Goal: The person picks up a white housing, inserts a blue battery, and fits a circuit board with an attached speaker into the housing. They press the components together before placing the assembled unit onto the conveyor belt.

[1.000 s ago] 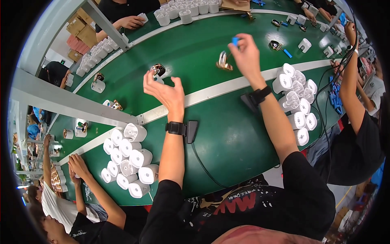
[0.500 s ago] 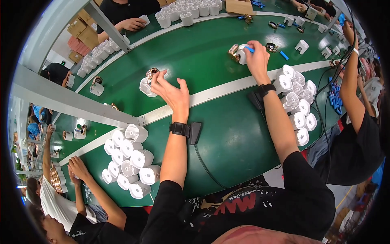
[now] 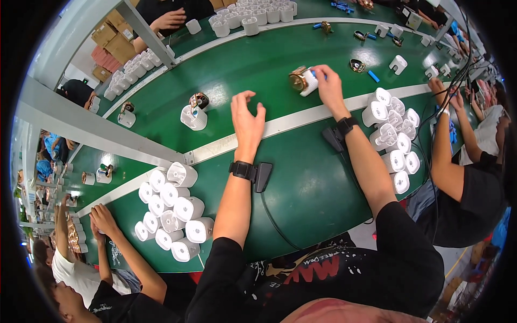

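My right hand (image 3: 329, 92) is closed at the right end of a white plastic housing (image 3: 309, 83) over the green belt. A copper-coloured round part (image 3: 297, 81) is at the housing's left end, and a bit of blue (image 3: 314, 74) shows by my fingertips. My left hand (image 3: 247, 119) hovers over the belt's near side, fingers apart, holding nothing. To its left stands another white housing (image 3: 194, 119), with a dark and copper-coloured ring-shaped part (image 3: 199, 100) on its top rim. My fingers hide part of the held housing.
White housings cluster on the near table at left (image 3: 186, 210) and right (image 3: 385, 136). A grey metal post (image 3: 97, 126) crosses at left. A blue cylinder (image 3: 374, 76) and a copper-coloured part (image 3: 357, 65) lie on the belt. Black cables (image 3: 431, 124) hang at right; people work on both sides.
My left hand has moved right, away from the standing housing. My right hand has shifted slightly left and down, and the housing with the copper-coloured part has tilted and moved left.
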`<move>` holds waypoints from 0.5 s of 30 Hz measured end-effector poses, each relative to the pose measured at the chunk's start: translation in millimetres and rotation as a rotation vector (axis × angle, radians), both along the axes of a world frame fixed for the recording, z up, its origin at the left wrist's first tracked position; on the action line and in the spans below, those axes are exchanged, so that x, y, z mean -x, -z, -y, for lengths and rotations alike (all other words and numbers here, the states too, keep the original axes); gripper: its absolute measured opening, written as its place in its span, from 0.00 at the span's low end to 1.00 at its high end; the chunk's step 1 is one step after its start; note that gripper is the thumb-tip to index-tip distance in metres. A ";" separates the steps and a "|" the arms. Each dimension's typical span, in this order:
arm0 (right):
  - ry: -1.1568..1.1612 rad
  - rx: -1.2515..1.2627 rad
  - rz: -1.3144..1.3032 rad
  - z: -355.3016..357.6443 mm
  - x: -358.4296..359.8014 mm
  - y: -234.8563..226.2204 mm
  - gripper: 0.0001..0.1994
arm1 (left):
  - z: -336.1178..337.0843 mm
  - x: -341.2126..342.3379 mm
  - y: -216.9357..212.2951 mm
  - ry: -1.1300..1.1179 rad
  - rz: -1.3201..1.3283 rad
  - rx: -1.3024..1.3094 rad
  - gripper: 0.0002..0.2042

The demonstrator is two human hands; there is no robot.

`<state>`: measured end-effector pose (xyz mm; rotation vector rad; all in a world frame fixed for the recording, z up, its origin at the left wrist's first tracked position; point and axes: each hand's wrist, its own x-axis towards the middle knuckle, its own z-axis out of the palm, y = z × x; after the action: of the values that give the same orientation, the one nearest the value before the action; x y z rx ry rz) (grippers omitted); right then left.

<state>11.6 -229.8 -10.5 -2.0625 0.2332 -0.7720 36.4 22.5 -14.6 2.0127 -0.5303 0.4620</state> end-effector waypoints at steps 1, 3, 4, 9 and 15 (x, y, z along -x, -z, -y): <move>-0.003 0.001 0.002 -8.1 -0.9 0.6 0.10 | 2.3 -0.9 1.2 0.110 -0.115 0.080 0.22; -0.317 -0.664 -0.186 -33.8 0.6 -3.6 0.13 | 8.5 3.9 1.5 0.219 -0.234 0.162 0.22; -0.321 -0.665 -0.187 -47.5 2.3 -4.9 0.13 | 12.0 11.1 -1.5 0.355 -0.312 0.281 0.23; -0.371 -1.270 -0.169 -87.4 9.9 -6.5 0.14 | 18.7 16.2 -9.8 0.526 -0.519 0.516 0.25; -0.262 -1.673 -0.377 -87.6 11.9 -24.5 0.15 | 15.2 8.2 -6.9 0.439 -0.489 0.505 0.27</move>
<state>-0.3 -142.2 14.0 -0.5593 0.5514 0.1175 28.2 7.2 -7.7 1.3977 -0.4702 -0.1589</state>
